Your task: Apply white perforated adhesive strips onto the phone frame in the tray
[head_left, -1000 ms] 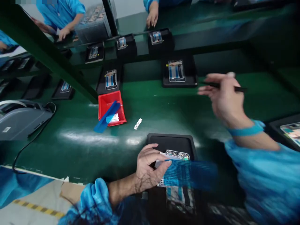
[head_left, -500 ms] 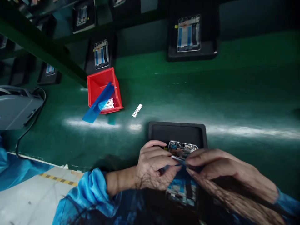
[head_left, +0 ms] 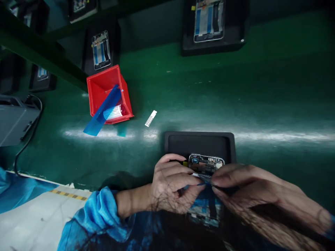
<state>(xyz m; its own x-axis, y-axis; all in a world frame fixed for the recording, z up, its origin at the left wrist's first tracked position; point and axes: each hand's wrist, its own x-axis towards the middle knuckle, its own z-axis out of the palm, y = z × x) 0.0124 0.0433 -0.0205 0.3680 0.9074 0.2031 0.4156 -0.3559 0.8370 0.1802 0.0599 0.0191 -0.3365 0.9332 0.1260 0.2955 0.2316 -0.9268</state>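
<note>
An opened phone [head_left: 206,161] with its inner board and blue strips showing lies in a black tray [head_left: 199,143] in front of me. Over the phone's middle, my left hand [head_left: 174,184] pinches the left end of a small white and blue strip [head_left: 202,177] between thumb and fingers. The fingers of my right hand [head_left: 251,186] are closed on the strip's right end. Both hands and strands of hair hide much of the phone's middle and lower part.
A red bin [head_left: 104,83] holds blue film [head_left: 101,113] and a white perforated label sheet [head_left: 113,112]. A white perforated strip [head_left: 151,118] lies on the green bench. Further opened phones [head_left: 209,21] sit in black trays beyond. A grey device [head_left: 17,118] with a cable stands left.
The whole view has shifted, so the bin and far phones appear further left and higher. Both hands keep their pinch on the strip, almost unmoved over the phone.
</note>
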